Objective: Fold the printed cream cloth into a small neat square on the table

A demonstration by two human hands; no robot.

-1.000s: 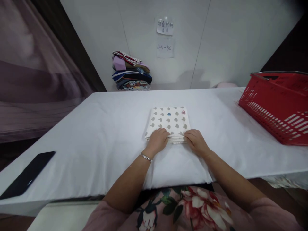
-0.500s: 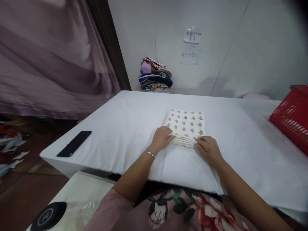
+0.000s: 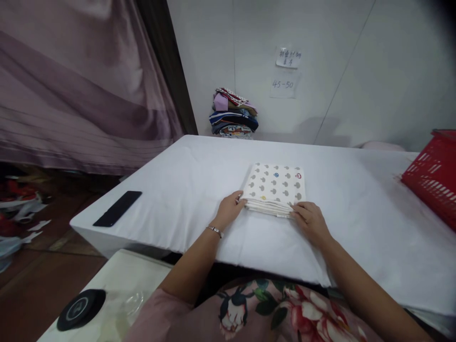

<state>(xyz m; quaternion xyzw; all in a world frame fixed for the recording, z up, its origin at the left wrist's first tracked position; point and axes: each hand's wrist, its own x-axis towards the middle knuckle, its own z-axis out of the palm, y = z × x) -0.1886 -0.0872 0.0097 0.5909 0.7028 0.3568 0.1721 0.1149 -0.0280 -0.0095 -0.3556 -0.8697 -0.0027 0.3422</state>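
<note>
A white folded cloth (image 3: 274, 184) printed with grey mushroom shapes lies flat on the white-covered table (image 3: 185, 190). A few of its mushrooms are blue, red or yellow, and its stacked layers show along the near edge. At the near left corner, my left hand (image 3: 229, 209) is closed with thumb and fingertips on the layers. My right hand (image 3: 312, 221) pinches the near right corner, its fingers bent over the edge. A bracelet (image 3: 215, 231) circles my left wrist.
A dark phone (image 3: 117, 209) lies near the table's left end. A stack of folded fabrics (image 3: 234, 114) stands behind the far edge by the wall. At the right sits a red basket (image 3: 432, 175). Left below, a white surface (image 3: 124, 270) bears a round black object (image 3: 81, 309).
My left hand has slid left along the near edge, from on top of the cloth to its corner. My right hand stays at its corner. The view has shifted slightly.
</note>
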